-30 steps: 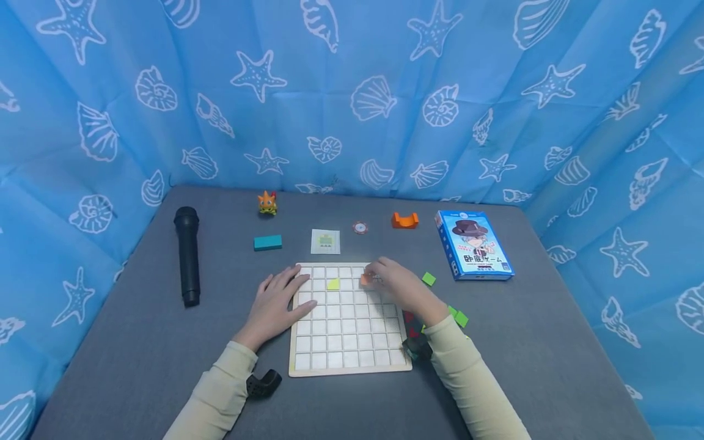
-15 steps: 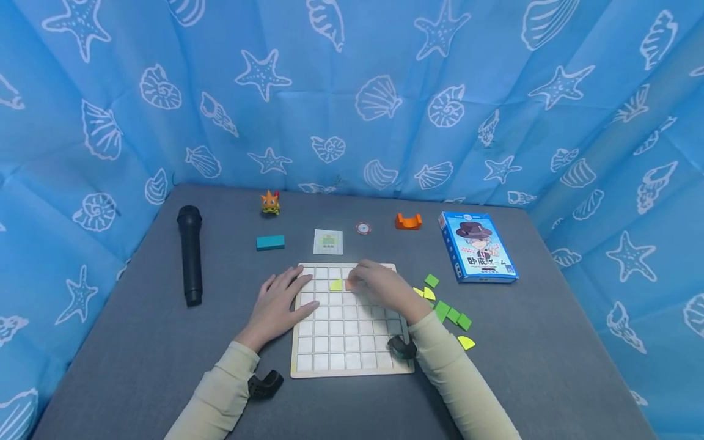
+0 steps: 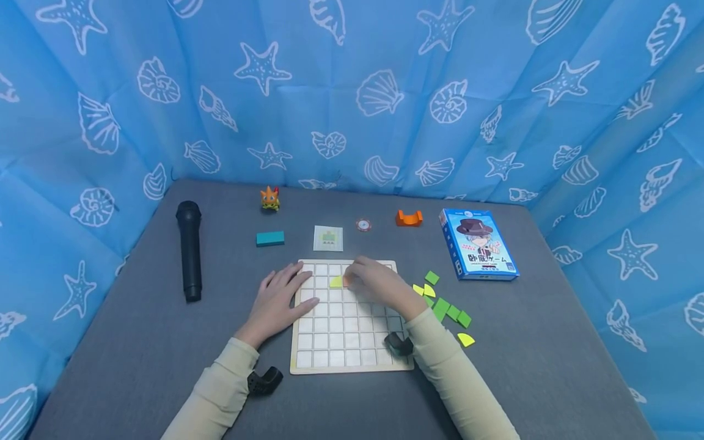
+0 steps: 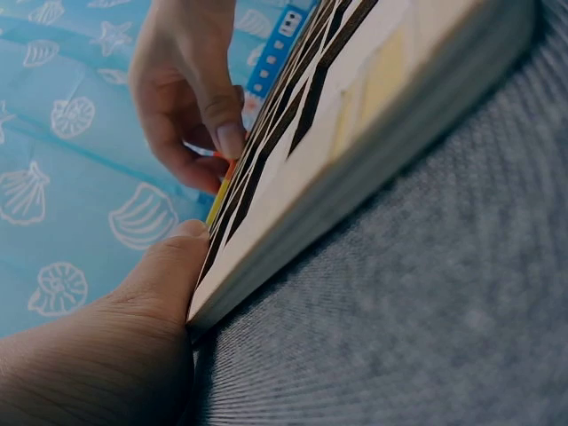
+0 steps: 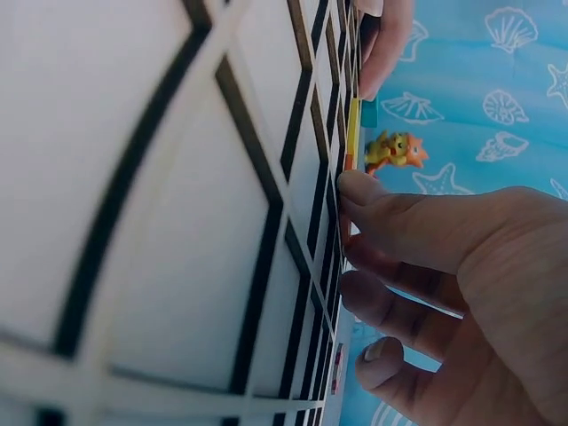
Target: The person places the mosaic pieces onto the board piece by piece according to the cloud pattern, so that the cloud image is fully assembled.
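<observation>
An orange tile (image 3: 347, 281) is being pinched in the fingertips of the right hand (image 3: 379, 287) and lowered into a cell near the far edge of the grid board (image 3: 352, 357), just beside the yellow tile (image 3: 335, 282). It is best being kept flat and squared to the cell lines. The board's left edge is being steadied by the left hand (image 3: 277, 302), fingers spread flat, on the grey surface (image 3: 137, 342).
</observation>
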Demonstrator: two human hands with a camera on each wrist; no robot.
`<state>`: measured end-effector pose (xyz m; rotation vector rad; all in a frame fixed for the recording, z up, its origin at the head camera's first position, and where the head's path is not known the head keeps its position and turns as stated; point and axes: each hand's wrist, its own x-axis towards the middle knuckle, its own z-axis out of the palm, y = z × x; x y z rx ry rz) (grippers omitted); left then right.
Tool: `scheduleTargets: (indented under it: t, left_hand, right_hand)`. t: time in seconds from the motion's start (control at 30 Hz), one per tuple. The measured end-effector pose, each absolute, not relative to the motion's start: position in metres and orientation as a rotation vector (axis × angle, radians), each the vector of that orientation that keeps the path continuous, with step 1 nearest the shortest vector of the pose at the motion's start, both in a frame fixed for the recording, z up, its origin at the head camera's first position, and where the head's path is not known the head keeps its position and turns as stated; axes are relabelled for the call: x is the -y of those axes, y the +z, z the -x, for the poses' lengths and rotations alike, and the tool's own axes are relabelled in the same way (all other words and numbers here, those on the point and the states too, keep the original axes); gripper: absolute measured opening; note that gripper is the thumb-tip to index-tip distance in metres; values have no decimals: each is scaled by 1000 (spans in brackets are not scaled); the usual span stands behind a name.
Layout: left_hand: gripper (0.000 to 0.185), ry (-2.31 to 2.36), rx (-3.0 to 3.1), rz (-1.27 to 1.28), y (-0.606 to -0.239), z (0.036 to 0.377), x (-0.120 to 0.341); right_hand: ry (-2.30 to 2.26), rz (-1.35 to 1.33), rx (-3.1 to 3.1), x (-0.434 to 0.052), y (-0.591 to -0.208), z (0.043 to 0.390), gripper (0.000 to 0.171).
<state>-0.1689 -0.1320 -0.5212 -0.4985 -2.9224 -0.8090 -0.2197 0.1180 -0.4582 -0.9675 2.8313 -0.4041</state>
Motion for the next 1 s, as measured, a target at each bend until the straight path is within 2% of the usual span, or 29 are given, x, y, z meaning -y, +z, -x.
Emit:
scheduleTargets:
  t: [0.6,0.87,1.0]
  left_hand:
    - [66,-777,2911,493,-523,170,133]
    - [66,-790,2916,509,-525,171,133]
    - [66,-795,2917,512,-526,171,133]
  right_hand:
    - [-414,1030,-2832,-113,-453,217,16]
    - [-373,877,-2828,-128,-444,219,38]
    - [-430,827,-2844,-154,-426,218,36]
